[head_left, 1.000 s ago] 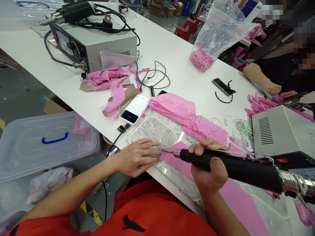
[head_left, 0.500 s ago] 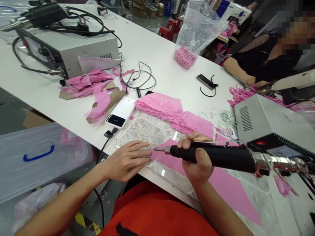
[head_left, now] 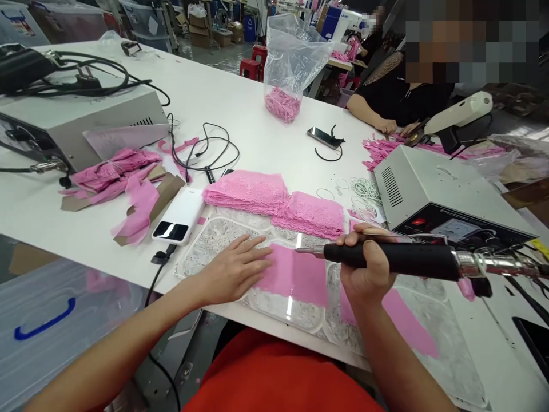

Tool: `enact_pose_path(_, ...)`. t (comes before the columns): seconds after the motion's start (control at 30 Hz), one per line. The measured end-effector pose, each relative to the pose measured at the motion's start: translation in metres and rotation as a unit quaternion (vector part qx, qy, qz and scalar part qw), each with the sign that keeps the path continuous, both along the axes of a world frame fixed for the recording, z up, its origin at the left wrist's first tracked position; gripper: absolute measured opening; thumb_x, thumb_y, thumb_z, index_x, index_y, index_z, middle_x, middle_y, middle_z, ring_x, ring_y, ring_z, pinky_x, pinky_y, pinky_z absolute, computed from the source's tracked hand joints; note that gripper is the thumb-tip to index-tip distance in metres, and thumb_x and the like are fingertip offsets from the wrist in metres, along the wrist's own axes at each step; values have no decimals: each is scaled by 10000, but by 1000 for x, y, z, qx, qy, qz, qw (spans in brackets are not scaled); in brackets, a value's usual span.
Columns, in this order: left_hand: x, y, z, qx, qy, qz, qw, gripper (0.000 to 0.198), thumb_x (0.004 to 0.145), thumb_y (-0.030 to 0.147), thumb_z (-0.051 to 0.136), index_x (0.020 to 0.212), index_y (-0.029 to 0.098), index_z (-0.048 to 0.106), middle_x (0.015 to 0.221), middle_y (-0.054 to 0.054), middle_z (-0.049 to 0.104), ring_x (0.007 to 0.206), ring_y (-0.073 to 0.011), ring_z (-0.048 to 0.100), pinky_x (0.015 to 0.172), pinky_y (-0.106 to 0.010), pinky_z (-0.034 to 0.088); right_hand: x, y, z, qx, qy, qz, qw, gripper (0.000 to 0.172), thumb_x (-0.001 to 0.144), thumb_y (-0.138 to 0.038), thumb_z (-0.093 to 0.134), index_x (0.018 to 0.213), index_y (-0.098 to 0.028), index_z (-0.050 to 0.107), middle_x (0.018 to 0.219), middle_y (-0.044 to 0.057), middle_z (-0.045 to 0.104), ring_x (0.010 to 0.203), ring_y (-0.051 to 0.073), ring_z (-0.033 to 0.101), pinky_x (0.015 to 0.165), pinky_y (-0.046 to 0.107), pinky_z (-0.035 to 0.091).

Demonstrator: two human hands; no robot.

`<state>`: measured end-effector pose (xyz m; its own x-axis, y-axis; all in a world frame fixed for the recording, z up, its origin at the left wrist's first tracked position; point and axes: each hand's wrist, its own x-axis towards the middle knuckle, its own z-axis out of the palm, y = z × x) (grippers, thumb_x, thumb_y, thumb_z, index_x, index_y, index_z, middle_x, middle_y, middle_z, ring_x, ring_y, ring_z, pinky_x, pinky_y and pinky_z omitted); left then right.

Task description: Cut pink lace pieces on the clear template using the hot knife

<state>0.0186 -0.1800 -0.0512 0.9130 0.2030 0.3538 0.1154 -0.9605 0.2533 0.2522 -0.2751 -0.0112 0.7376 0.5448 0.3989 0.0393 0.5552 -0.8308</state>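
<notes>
My right hand (head_left: pixel 364 269) is closed around a black pen-shaped cutting tool (head_left: pixel 398 260); its metal tip points left over a strip of pink lace (head_left: pixel 295 274). That strip lies on a clear scored plate (head_left: pixel 214 234) at the table's near edge. My left hand (head_left: pixel 234 269) lies flat with fingers spread, pressing the strip's left end. Just behind the plate sit folded stacks of pink lace (head_left: pixel 274 197).
A grey control box (head_left: pixel 433 191) stands right, another (head_left: pixel 81 129) far left with cables. A white power bank (head_left: pixel 178 217), pink scraps on cardboard (head_left: pixel 128 183), a phone (head_left: pixel 321 137) and a plastic bag of pink pieces (head_left: pixel 287 74) lie around. A person in black (head_left: pixel 398 97) works opposite.
The view has swung right and up. The tool tip has moved away from my left fingertips to the right along the pink strip, and more of the strip now shows between my hands.
</notes>
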Motion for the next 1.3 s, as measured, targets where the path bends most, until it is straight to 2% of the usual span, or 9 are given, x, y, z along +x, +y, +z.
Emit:
enact_pose_path(0.1,12,8,-2,-1,37,-13,999,358,1012,283,421,1308,175,591,1449,-73,520,1430,-312,351,1171,-561,292,-3,1,-3,7,-1,16,1000,98,736,-235,632,827,-200,616,853,-8,591,612,85,546,594,298,523)
enact_pose_path(0.23,15,12,-7,-10,56,-10,998,363,1012,305,429,1322,196,581,1467,-63,500,1450,-303,313,1198,-570,216,-2,3,-5,4,-4,24,1000,100,759,-247,621,852,-214,614,874,-7,587,622,88,553,610,309,532)
enact_pose_path(0.43,13,12,-10,-12,48,-6,999,364,1006,302,444,1334,216,576,1465,-57,504,1454,-298,305,1200,-572,193,-5,6,-10,20,-17,50,998,108,776,-238,617,884,-225,613,898,-6,585,640,89,564,635,313,536)
enact_pose_path(0.6,14,12,-11,-9,46,-2,999,364,995,304,471,1336,234,576,1463,-54,507,1461,-289,293,1211,-562,160,-8,6,-10,0,-28,47,999,110,771,-253,626,875,-230,599,893,-12,565,639,90,561,635,322,546)
enact_pose_path(0.93,14,13,-12,0,43,-6,999,365,996,322,473,1329,220,584,1454,-53,517,1446,-316,316,1194,-590,184,-7,7,-9,-6,-29,56,998,96,763,-256,642,832,-229,582,863,-20,585,642,92,564,651,324,543)
enact_pose_path(1.17,13,15,-10,-8,44,-9,999,378,987,345,493,1337,232,577,1455,-58,514,1452,-305,308,1198,-577,195,6,-5,-4,-2,-27,3,1000,85,752,-253,614,823,-215,585,852,-8,580,605,91,551,595,312,532)
enact_pose_path(1.3,13,14,-10,-6,41,-9,999,378,990,366,485,1320,214,589,1447,-68,523,1447,-312,316,1195,-577,201,9,-6,-4,-6,-23,-5,1000,77,748,-249,613,810,-213,586,840,-11,580,599,91,548,586,309,532)
